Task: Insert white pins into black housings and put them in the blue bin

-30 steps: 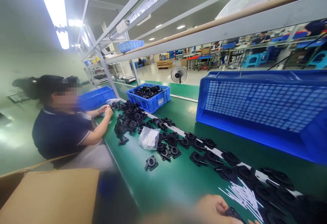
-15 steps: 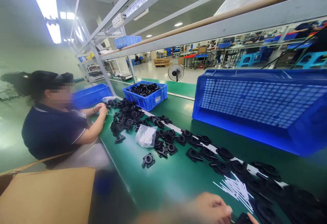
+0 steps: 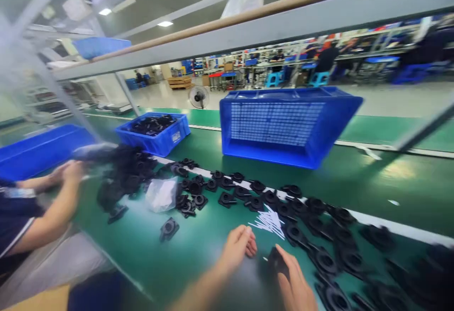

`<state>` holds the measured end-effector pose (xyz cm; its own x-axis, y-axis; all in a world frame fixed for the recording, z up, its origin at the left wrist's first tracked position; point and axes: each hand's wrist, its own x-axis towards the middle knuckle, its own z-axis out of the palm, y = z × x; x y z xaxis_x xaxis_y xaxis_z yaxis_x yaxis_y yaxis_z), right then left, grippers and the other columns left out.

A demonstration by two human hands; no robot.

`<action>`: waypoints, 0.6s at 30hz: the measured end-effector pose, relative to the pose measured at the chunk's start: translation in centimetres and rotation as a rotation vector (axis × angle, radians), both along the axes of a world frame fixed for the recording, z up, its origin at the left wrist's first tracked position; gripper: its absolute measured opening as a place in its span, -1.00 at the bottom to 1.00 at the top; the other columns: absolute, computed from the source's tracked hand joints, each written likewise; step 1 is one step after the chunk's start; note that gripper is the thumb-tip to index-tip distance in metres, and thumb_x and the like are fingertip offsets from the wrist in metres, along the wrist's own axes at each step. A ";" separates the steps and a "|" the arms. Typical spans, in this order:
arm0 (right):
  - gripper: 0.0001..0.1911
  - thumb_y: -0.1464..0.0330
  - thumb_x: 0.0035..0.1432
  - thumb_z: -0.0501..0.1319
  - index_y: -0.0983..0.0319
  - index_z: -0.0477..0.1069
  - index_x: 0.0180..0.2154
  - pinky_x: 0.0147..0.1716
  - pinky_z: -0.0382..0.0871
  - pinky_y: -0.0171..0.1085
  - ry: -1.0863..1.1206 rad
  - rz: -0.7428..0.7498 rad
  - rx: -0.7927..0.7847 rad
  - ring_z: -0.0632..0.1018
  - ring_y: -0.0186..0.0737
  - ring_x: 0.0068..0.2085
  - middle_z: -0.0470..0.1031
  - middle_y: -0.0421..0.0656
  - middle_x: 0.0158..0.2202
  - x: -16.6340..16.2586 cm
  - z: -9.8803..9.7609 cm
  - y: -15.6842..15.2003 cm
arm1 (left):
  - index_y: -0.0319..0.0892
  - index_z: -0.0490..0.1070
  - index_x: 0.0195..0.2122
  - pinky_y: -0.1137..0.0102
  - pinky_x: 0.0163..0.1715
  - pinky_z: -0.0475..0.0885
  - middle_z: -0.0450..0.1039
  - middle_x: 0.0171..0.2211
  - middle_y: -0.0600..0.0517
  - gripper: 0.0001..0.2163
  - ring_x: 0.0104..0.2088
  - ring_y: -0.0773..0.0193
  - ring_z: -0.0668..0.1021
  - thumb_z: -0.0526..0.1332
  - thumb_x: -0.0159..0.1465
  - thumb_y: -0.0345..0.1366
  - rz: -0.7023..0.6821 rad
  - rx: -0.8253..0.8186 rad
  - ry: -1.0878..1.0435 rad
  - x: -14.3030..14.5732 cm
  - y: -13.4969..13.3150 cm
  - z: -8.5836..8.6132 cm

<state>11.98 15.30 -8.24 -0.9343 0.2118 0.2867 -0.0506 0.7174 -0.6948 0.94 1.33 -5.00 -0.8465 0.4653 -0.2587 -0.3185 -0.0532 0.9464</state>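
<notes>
Left hand point(image 3: 238, 248) curled, grip untellable; right hand point(image 3: 293, 285) tight on blurred black part point(image 3: 277, 260), long axis indiscernible

Factory hall — green bench point(image 3: 354, 178), grey overhead rail point(image 3: 248, 32), ceiling lights point(image 3: 165, 23), pale floor point(image 3: 390, 100) beyond.

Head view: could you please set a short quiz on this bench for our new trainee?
1. True or false: the white sticks lie loose on the green belt.
2. What does the right hand hold? A) a black part B) a screwdriver C) a cup
3. Fill the gap: the big mesh crate behind the row of parts is ____.
Key: 1 true; 2 A; 3 blue.
</notes>
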 end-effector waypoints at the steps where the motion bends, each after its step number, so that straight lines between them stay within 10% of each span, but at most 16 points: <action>1: -0.57 0.24 0.28 -0.09 0.21 0.18 0.13 0.01 0.36 -0.19 0.008 0.004 0.009 0.40 -0.10 0.06 0.32 -0.02 0.06 0.1 0.2 -0.3 | -0.25 0.28 -0.41 0.48 -0.57 0.25 0.32 -0.60 0.07 -0.48 -0.60 0.41 0.38 0.07 0.07 0.22 -0.009 -0.014 0.015 0.1 -0.1 0.1; 18: -0.59 0.26 0.29 -0.08 0.10 0.13 0.15 -0.06 0.30 -0.17 -0.278 0.070 -0.120 0.42 -0.12 -0.06 0.31 -0.08 0.00 0.6 4.7 -1.8 | -0.21 0.32 -0.38 0.45 -0.38 0.31 0.36 -0.48 0.05 -0.66 -0.43 0.31 0.42 0.16 0.14 0.02 -0.177 -0.183 0.127 0.3 -1.1 0.7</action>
